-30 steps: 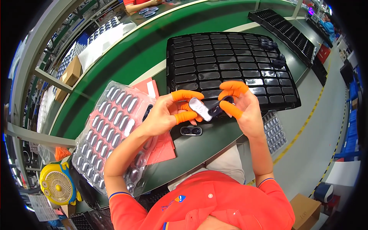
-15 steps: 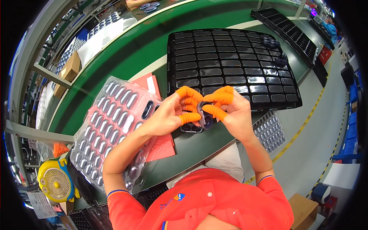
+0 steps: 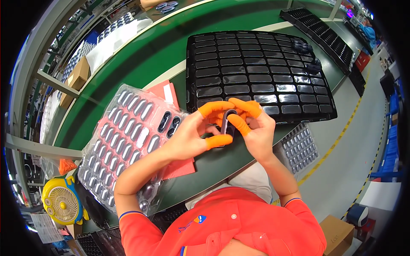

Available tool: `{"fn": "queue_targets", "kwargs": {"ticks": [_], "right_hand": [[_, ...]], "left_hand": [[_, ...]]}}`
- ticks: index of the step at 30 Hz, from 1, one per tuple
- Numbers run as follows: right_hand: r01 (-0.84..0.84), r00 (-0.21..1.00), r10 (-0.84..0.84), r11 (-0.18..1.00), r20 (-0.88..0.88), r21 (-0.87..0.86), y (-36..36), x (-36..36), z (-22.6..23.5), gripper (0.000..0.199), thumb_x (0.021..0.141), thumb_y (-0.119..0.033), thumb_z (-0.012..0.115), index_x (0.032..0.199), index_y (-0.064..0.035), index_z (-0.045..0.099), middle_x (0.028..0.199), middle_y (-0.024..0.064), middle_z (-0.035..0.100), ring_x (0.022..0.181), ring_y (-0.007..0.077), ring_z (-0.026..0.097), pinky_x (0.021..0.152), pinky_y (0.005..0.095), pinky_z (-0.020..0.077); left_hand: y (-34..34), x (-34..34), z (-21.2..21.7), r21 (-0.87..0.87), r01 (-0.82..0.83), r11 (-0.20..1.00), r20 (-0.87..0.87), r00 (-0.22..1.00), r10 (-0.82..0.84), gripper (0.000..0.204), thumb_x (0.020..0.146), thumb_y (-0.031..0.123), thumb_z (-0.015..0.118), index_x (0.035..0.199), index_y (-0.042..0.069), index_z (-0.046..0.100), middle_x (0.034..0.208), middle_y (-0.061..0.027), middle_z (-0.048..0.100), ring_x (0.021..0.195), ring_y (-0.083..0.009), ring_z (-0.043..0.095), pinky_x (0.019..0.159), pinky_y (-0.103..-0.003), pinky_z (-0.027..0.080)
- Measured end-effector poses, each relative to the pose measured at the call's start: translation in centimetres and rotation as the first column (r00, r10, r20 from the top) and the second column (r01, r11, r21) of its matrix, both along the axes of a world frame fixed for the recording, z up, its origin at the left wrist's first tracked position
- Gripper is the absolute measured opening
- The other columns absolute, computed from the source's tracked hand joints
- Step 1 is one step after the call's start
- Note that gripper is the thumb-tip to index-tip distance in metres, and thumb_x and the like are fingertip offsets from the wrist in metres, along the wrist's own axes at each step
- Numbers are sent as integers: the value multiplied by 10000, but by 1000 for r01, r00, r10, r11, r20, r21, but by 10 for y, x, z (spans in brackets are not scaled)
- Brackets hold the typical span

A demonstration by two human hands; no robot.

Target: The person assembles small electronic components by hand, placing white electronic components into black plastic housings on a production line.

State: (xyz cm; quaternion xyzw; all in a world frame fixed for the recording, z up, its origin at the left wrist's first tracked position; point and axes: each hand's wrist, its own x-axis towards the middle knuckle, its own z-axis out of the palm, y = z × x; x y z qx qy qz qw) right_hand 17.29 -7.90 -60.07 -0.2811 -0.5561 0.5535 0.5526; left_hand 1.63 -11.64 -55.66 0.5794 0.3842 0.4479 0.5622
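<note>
Between my two hands, above the dark green tabletop [image 3: 239,155], is a small dark oval part with a thin rim [image 3: 228,120]. My left hand [image 3: 190,134], in orange finger cots, closes on its left side, thumb low and fingers at the top. On its right side my right hand [image 3: 258,134] pinches it, thumb pressed against the rim. Fingers hide much of the part. To the left lies a clear blister tray [image 3: 112,143] of silvery oval pieces, with two dark lens-like pieces [image 3: 164,122] at its right side.
A large black tray of rounded pockets [image 3: 250,70] lies beyond my hands, small black pieces [image 3: 313,66] on its right side. Pink sheets [image 3: 181,167] lie under the blister tray. A yellow fan [image 3: 63,204] stands left. Another black tray [image 3: 318,38] sits far right.
The oval part has turned more upright and edge-on between my fingers. My left thumb has shifted right and down, and my right hand has come slightly left. Both hands still grip it.
</note>
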Motion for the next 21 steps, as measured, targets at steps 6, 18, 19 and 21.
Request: {"fn": "queue_targets", "kwargs": {"ticks": [6,18,19,21], "right_hand": [[23,939,-124,954,322,299,-1,6,0,274,743,-31,688,1004,17,621,873,58,559,704,116,528,596,213,424],[73,915,-229,903,331,423,-12,-5,-15,225,762,-1,655,984,26,633,812,98,617,631,151,566,560,243,444],[71,916,-226,905,332,420,-13,-8,-18,225,762,-1,655,984,26,633,812,98,617,631,151,566,560,243,444],[184,915,-339,833,217,522,-15,-19,-33,224,760,23,645,983,27,635,756,100,601,539,158,539,484,241,419]], "left_hand": [[-4,3,-6,-40,-138,990,-90,987,134,319,822,-6,586,1117,-3,464,1052,-100,553,897,-138,573,741,-281,496],[-6,-5,-15,320,-89,943,-492,835,246,239,746,-25,604,981,-28,566,891,-162,603,810,-284,606,670,-326,479],[-7,-5,-16,304,-102,947,-502,828,250,238,732,-29,607,968,-30,577,870,-169,605,799,-301,606,666,-329,476],[-7,-6,-20,254,-99,962,-510,832,220,227,750,-34,601,975,-35,574,866,-139,609,780,-246,599,663,-295,470]]}}
